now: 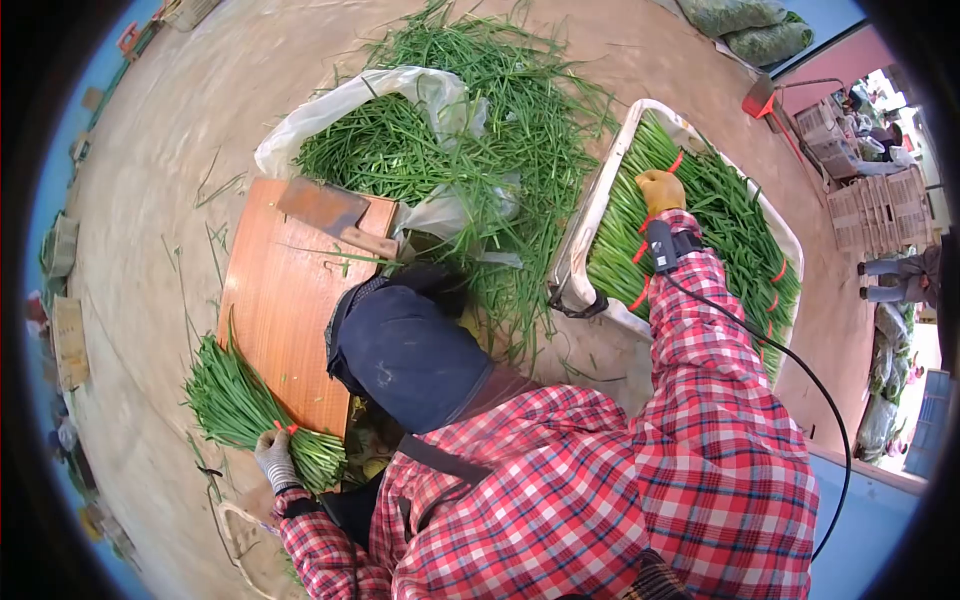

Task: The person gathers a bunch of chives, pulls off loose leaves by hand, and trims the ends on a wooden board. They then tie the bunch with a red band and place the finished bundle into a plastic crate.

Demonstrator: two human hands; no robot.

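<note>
My left hand [276, 460], in a grey-white glove, is closed around a bundle of garlic chives [232, 400] near its red band. The bundle's cut stem ends point right and its leaves spread to the upper left, beside the wooden board [290, 285]. My right hand [660, 190], in a yellow glove, is over a white crate [577, 250] at the right. Its fingers curl down onto the banded chives [625, 225] packed there, and their tips are hidden. A cleaver [325, 205] with a rusty blade lies on the board's far end.
Loose chives [510, 110] are heaped on the floor ahead, partly in a white plastic bag [330, 120]. A red dustpan [760, 97] and stacked crates [880, 210] stand at the right. A cable [800, 365] runs from my right wrist along the arm.
</note>
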